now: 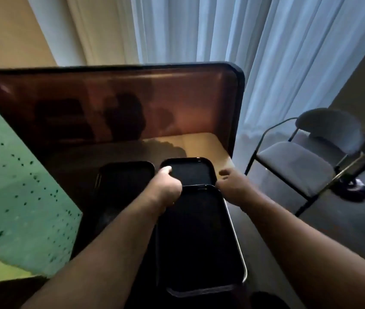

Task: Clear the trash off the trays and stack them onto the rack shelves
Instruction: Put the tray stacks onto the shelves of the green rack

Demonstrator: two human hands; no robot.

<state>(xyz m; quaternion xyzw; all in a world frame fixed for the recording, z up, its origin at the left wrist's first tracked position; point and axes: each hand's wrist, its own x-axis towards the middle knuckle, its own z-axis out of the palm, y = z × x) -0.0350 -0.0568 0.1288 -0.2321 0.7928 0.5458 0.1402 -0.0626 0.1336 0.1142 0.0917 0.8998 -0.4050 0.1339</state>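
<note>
Three black trays lie on a dark table. The far tray [190, 171] sits at the table's right end, with my left hand [168, 186] shut on its left rim, thumb on top. My right hand [232, 186] is at the far tray's right rim, fingers curled around the edge; whether it grips is hard to tell. A near tray [197, 239] lies below the hands, its far end overlapping the far tray. A third tray [125, 177] lies to the left. All the trays look bare.
A tall glossy brown panel [110, 103] rises behind the table. A green speckled surface [18, 197] stands at the left. A grey padded chair [306, 166] stands on the floor at the right, before white curtains [266, 52].
</note>
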